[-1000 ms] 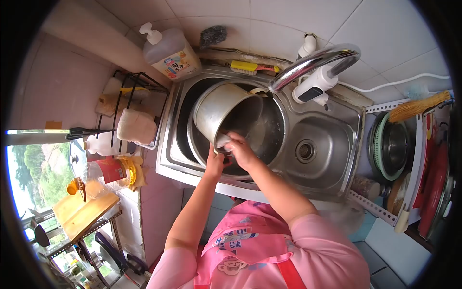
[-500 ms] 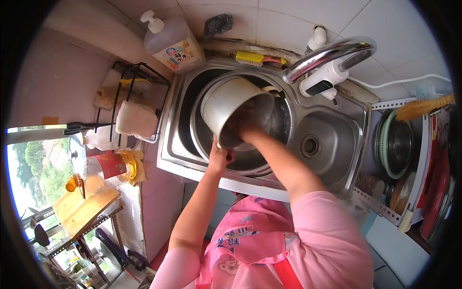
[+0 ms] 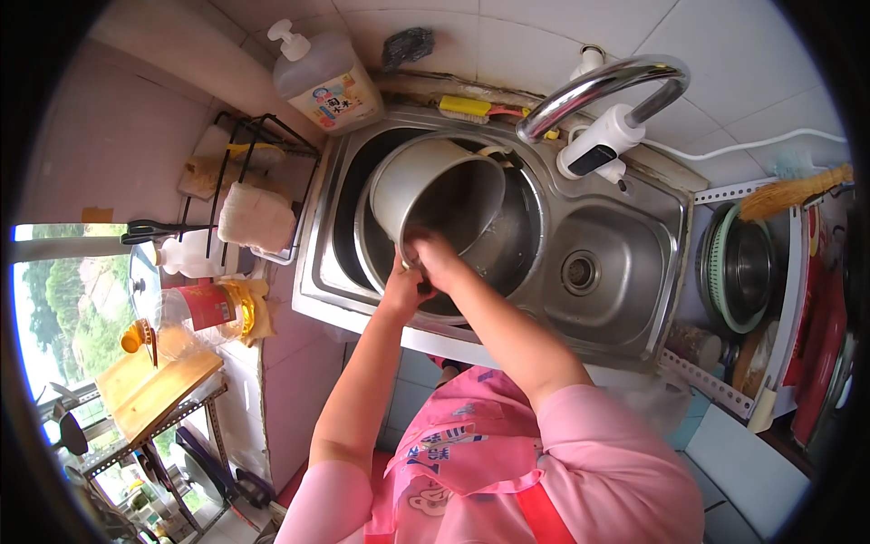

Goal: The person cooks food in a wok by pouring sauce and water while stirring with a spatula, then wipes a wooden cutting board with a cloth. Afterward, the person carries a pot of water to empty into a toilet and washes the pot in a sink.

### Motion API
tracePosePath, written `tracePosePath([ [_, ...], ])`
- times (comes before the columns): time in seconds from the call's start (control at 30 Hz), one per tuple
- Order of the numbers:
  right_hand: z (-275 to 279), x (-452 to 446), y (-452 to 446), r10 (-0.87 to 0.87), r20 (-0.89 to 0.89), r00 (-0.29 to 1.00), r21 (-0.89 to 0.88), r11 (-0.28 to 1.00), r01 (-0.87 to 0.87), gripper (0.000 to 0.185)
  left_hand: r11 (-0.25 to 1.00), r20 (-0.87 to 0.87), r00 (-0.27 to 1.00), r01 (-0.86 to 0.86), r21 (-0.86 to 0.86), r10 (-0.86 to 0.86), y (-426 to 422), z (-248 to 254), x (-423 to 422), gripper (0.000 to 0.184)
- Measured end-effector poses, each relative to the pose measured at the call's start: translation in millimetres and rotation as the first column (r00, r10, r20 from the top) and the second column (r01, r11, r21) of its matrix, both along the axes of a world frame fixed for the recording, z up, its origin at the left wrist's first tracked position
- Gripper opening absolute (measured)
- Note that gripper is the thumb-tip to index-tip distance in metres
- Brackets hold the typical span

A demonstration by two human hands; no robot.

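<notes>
A metal pot lies tilted in the left sink bowl, its mouth turned toward the lower right. My left hand is closed around the pot's near handle at the rim. Just inside the near rim, my right hand bends its fingers against the pot wall, close beside the left. Whatever those fingers may hold is hidden. Beneath the pot sits a wide metal basin with some water in it. The pot's other handle points to the back.
The chrome faucet arches behind the sink. To the right is a smaller bowl with a drain. A yellow brush and a pump bottle stand along the back. A wire rack with a cloth is at left; stacked basins are at right.
My right hand has drawn back from deep inside the pot to its near rim, next to my left hand. The pot mouth shows more of its inside; the left hand keeps its hold.
</notes>
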State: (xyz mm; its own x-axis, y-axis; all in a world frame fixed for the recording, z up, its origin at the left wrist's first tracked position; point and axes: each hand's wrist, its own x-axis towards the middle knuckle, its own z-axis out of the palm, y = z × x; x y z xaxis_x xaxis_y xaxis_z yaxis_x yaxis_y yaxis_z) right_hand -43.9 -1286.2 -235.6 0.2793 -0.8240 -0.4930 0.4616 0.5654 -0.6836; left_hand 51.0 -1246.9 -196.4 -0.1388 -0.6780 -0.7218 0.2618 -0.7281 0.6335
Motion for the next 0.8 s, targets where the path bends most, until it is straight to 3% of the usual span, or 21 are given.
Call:
tracePosePath([
  [0.03, 6, 0, 7, -0.034, 0.051, 0.998, -0.055, 0.998, 0.036, 0.026, 1.000, 0.038, 0.999, 0.007, 0.020, -0.008, -1, 5, 0, 0.061],
  [0.1, 16, 1, 25, -0.072, -0.039, 0.997, -0.246, 0.967, 0.060, 0.026, 0.999, 0.013, 0.999, -0.035, -0.003, 0.035, -2, 4, 2, 0.058],
  [0.13, -11, -1, 28, -0.078, -0.265, 0.961, -0.453, 0.890, -0.052, 0.029, 0.998, -0.012, 0.998, -0.062, -0.013, 0.062, -1, 0, 3, 0.056],
  [0.17, -11, -11, 28, -0.078, -0.267, 0.960, -0.454, 0.890, -0.054, 0.029, 0.996, -0.038, 0.996, -0.084, -0.019, 0.083, 1, -3, 5, 0.056],
  [0.2, -11, -27, 25, -0.091, -0.651, 0.754, -0.534, 0.761, -0.369, 0.031, 0.995, -0.046, 0.994, -0.098, 0.007, 0.098, 1, -6, 9, 0.057],
  [0.23, -11, -43, 22, -0.197, -0.891, 0.409, -0.439, 0.606, -0.664, 0.034, 0.993, -0.050, 0.992, -0.112, 0.036, 0.114, 3, -10, 15, 0.058],
  [0.27, -50, -56, 13, -0.318, -0.910, 0.266, -0.402, 0.516, -0.757, 0.038, 0.996, -0.037, 0.996, -0.078, 0.039, 0.080, 4, -14, 19, 0.064],
  [0.3, -41, -78, 4, -0.560, -0.811, 0.170, -0.440, 0.391, -0.809, 0.036, 0.996, -0.036, 0.996, -0.079, 0.041, 0.081, 7, -11, 19, 0.064],
  [0.37, -49, -111, -22, -0.561, -0.826, 0.048, -0.284, 0.343, -0.895, 0.041, 0.999, 0.043, 0.999, 0.028, 0.020, -0.029, 9, -2, 18, 0.097],
  [0.43, -30, -117, -34, -0.513, -0.850, 0.118, -0.333, 0.350, -0.876, 0.041, 0.998, 0.014, 0.999, 0.041, 0.039, -0.041, 10, 0, 11, 0.096],
  [0.5, -50, -108, -42, -0.646, -0.763, -0.017, -0.312, 0.392, -0.866, 0.043, 0.997, -0.029, 0.999, 0.045, 0.065, -0.043, 10, 2, 3, 0.096],
  [0.53, -70, -98, -47, -0.647, -0.762, -0.015, -0.315, 0.391, -0.865, 0.043, 0.996, -0.043, 0.998, 0.040, 0.077, -0.037, 9, -1, 3, 0.094],
  [0.57, -94, -85, -51, -0.594, -0.797, -0.105, -0.294, 0.534, -0.793, 0.044, 0.996, -0.040, 0.999, 0.039, 0.077, -0.036, 8, 4, 1, 0.094],
  [0.63, -106, -64, -57, -0.528, -0.830, -0.182, -0.268, 0.662, -0.700, 0.046, 0.996, 0.033, 0.998, 0.043, 0.077, -0.045, 5, 19, -4, 0.070],
  [0.67, -105, -54, -56, -0.350, -0.930, -0.113, -0.220, 0.776, -0.591, 0.046, 0.996, 0.038, 0.998, 0.041, 0.078, -0.044, 4, 19, -3, 0.070],
  [0.73, -88, -38, -37, -0.279, -0.959, 0.053, -0.275, 0.866, -0.417, 0.046, 0.995, 0.050, 0.996, 0.066, 0.072, -0.069, 4, 16, 0, 0.065],
  [0.77, -99, -22, -33, -0.280, -0.959, 0.053, -0.276, 0.866, -0.417, 0.046, 0.995, 0.050, 0.996, 0.065, 0.071, -0.069, 4, 14, 1, 0.065],
  [0.8, -122, -1, -31, -0.304, -0.952, -0.033, -0.265, 0.875, -0.405, 0.046, 0.997, 0.030, 0.998, 0.048, 0.062, -0.050, 4, 11, 1, 0.062],
])
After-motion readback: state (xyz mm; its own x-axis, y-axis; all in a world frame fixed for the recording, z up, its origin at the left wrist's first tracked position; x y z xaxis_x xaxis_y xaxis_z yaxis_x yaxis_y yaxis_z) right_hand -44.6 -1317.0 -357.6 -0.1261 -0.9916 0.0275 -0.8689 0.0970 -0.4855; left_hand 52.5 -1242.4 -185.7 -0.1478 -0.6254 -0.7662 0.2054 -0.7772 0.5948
